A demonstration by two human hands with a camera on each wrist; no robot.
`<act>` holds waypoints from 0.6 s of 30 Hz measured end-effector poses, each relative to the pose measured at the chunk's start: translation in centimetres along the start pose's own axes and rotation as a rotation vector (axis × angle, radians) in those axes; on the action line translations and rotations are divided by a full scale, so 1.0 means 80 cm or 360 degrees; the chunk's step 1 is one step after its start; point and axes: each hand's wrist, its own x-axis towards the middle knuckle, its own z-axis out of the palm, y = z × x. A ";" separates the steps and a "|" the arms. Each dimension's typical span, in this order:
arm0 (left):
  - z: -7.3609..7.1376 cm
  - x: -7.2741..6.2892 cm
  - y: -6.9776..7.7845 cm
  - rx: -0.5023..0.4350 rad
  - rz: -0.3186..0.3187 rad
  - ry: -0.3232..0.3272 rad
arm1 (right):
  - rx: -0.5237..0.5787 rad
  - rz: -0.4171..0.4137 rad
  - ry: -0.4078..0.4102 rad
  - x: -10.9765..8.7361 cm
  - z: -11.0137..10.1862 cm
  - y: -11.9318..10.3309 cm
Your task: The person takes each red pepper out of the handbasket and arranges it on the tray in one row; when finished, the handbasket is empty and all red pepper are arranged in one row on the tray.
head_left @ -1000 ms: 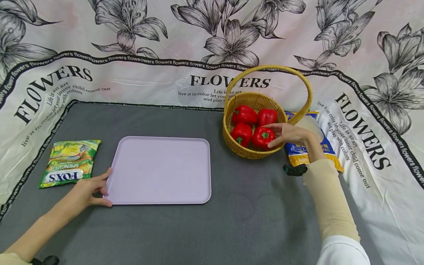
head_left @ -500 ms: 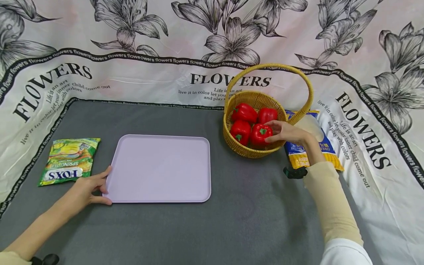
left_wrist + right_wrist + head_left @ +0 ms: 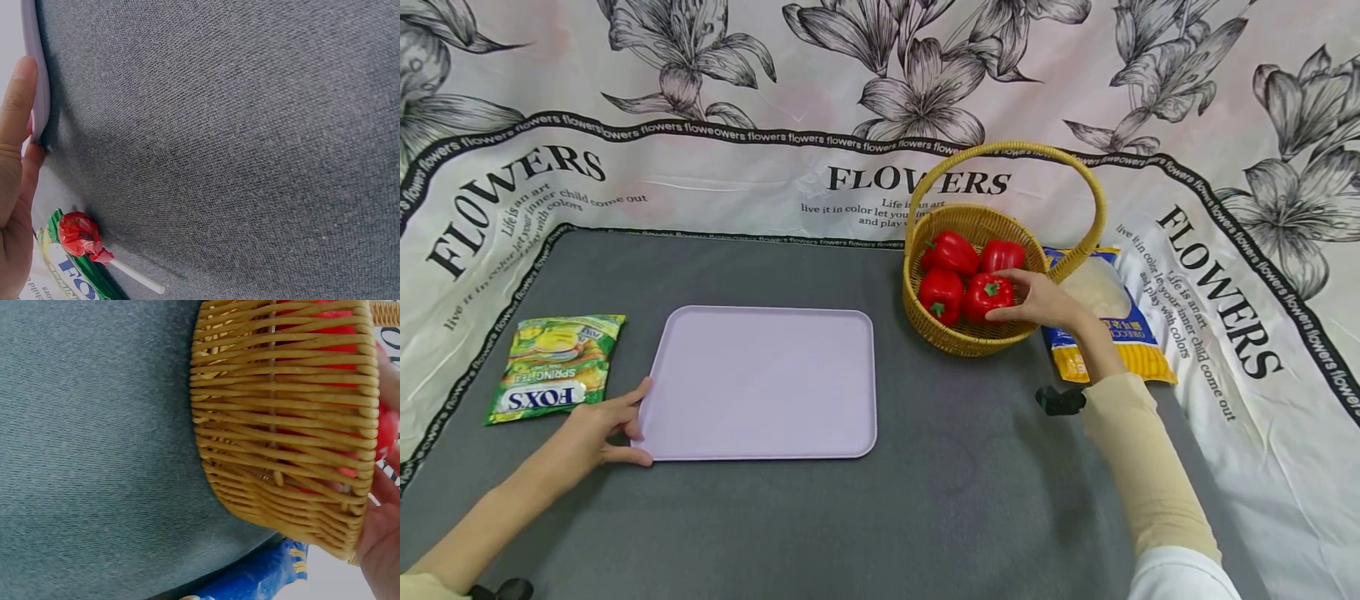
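In the head view, my left hand (image 3: 598, 431) holds the lower left corner of a lilac tray (image 3: 763, 383); the left wrist view has the thumb along its rim. The tray lies flat with nothing on it. To the right stands a yellow wicker basket (image 3: 958, 340) with a tall handle, holding several red bell peppers (image 3: 951, 252). My right hand (image 3: 1045, 298) reaches over the basket's right rim and grips the front right bell pepper (image 3: 985, 297), its green stem facing up. Wicker hides most of that grip in the right wrist view.
A green and yellow FOX'S bag (image 3: 557, 367) lies left of the tray. Beside it, the left wrist view shows a red-wrapped lollipop (image 3: 80, 234) with a white stick. A blue and yellow bag (image 3: 1108, 317) lies right of the basket, under my right forearm. Flowered cloth (image 3: 715, 187) borders the grey table.
My right hand and the front right pepper have shifted slightly up and left inside the basket, with the fingers closer around it. The left hand and tray have stayed put.
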 end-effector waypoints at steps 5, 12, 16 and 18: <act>0.002 -0.001 -0.002 0.0003 0.0045 0.0037 | 0.0107 -0.0004 0.0135 -0.006 0.003 0.002; 0.003 -0.002 -0.003 -0.0055 0.0068 0.0047 | 0.0468 -0.0050 0.0250 -0.010 0.009 0.012; 0.002 -0.003 -0.004 -0.0017 0.0053 0.0037 | 0.0594 -0.0050 0.0309 -0.011 0.010 0.015; 0.002 -0.004 -0.004 -0.0003 0.0054 0.0035 | 0.0614 -0.0038 0.0325 -0.012 0.010 0.015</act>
